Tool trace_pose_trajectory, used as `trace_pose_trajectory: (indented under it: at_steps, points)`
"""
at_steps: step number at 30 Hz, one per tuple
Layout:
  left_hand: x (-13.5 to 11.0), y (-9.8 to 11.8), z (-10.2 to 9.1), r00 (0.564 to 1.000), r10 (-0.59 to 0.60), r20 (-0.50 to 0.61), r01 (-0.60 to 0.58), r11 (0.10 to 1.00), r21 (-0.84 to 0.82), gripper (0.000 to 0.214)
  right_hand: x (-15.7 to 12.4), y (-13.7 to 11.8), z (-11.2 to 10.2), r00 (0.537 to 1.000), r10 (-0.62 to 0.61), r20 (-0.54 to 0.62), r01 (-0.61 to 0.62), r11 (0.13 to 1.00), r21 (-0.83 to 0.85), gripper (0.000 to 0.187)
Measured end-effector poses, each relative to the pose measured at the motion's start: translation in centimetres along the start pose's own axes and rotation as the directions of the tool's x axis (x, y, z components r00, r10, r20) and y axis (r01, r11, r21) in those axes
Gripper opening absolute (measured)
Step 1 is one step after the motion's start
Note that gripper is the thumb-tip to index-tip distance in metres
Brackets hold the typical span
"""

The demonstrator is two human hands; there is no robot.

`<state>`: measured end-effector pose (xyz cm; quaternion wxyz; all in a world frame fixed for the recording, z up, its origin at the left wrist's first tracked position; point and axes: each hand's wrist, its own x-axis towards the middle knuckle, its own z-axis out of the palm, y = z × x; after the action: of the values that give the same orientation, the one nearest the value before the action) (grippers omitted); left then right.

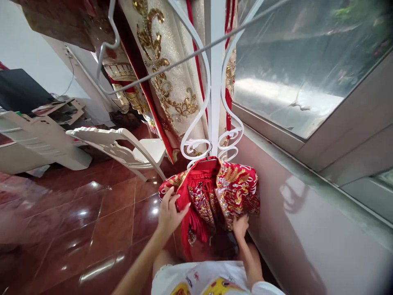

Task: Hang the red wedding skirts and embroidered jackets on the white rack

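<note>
A red garment (pixel 227 186) with gold and white embroidery hangs low on a white metal rack (pixel 215 102), right in front of me. My left hand (pixel 170 213) lies against its left edge, fingers closed on the red fabric. My right hand (pixel 240 226) grips the lower hem on the right side, fingers curled into the cloth. Red tassels (pixel 196 225) dangle between my hands. Above hangs a cream robe (pixel 172 73) with gold scrollwork and red trim.
A white carved chair (pixel 123 149) lies tipped on the glossy red tile floor (pixel 76 221) to the left. White furniture pieces and clutter (pixel 39 131) sit further left. A wall and window (pixel 307 82) close off the right side. A wire hanger (pixel 107 45) hangs top left.
</note>
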<state>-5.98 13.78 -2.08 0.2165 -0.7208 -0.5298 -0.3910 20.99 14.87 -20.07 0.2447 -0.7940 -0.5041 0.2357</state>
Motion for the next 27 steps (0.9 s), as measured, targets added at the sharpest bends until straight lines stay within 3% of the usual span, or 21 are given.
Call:
trace_pose_trajectory:
  at_steps: [1, 2, 4, 6, 7, 8, 12, 14, 16, 18, 19, 22, 27]
  points:
    - [-1.4, 1.5, 1.7, 0.982, -0.177, -0.069, 0.175, 0.984, -0.031, 0.061, 0.3, -1.9, -0.7, 0.998, 0.008, -0.068, -0.008, 1.000, 0.005, 0.069]
    - [-2.6, 2.9, 3.3, 0.927, -0.365, -0.084, 0.360, 0.930, -0.069, 0.072, 0.6, -4.1, -1.6, 0.991, -0.022, -0.134, 0.024, 1.000, 0.016, 0.081]
    - [-4.0, 4.8, 5.7, 0.709, -0.704, 0.044, 0.704, 0.703, -0.104, 0.070, 1.5, -8.8, -3.8, 0.950, -0.199, -0.242, 0.211, 0.977, 0.025, 0.104]
    - [-4.2, 5.4, 6.4, 0.517, -0.830, 0.209, 0.853, 0.520, -0.042, 0.046, 2.7, -13.2, -6.2, 0.889, -0.358, -0.286, 0.371, 0.929, -0.012, 0.120]
    - [-4.0, 5.1, 6.0, 0.462, -0.846, 0.264, 0.878, 0.479, -0.003, 0.036, 3.3, -14.9, -7.2, 0.878, -0.396, -0.268, 0.400, 0.916, -0.042, 0.122]
    - [-3.7, 4.5, 5.2, 0.435, -0.851, 0.293, 0.886, 0.463, 0.030, 0.033, 3.9, -16.2, -8.2, 0.882, -0.408, -0.235, 0.402, 0.912, -0.077, 0.120]
    - [-1.0, -0.1, -1.1, 0.387, -0.883, 0.266, 0.888, 0.435, 0.152, 0.046, 5.8, -17.1, -11.4, 0.949, -0.275, -0.156, 0.248, 0.953, -0.172, 0.094]
    - [1.3, -3.1, -4.0, 0.430, -0.867, 0.252, 0.856, 0.480, 0.194, 0.048, 6.6, -16.1, -12.9, 0.973, -0.208, -0.102, 0.189, 0.967, -0.169, 0.077]
    - [4.3, -6.1, -5.4, 0.526, -0.804, 0.278, 0.787, 0.584, 0.198, 0.049, 7.5, -15.3, -14.3, 0.975, -0.222, -0.002, 0.219, 0.963, -0.155, 0.067]
    - [7.2, -8.7, -5.1, 0.574, -0.749, 0.332, 0.753, 0.642, 0.147, 0.050, 8.3, -15.1, -15.5, 0.960, -0.267, 0.083, 0.277, 0.952, -0.131, 0.065]
    - [8.4, -9.7, -4.4, 0.575, -0.730, 0.369, 0.753, 0.649, 0.112, 0.050, 8.7, -15.2, -16.1, 0.954, -0.276, 0.113, 0.289, 0.951, -0.114, 0.064]
    - [10.2, -11.2, -1.5, 0.515, -0.663, 0.544, 0.780, 0.625, 0.022, 0.040, 10.1, -15.6, -18.1, 0.928, -0.281, 0.243, 0.301, 0.953, -0.045, 0.057]
    - [8.6, -10.9, 1.2, 0.275, -0.438, 0.856, 0.888, 0.457, -0.052, 0.030, 12.8, -15.3, -21.9, 0.815, -0.134, 0.564, 0.147, 0.989, 0.022, 0.012]
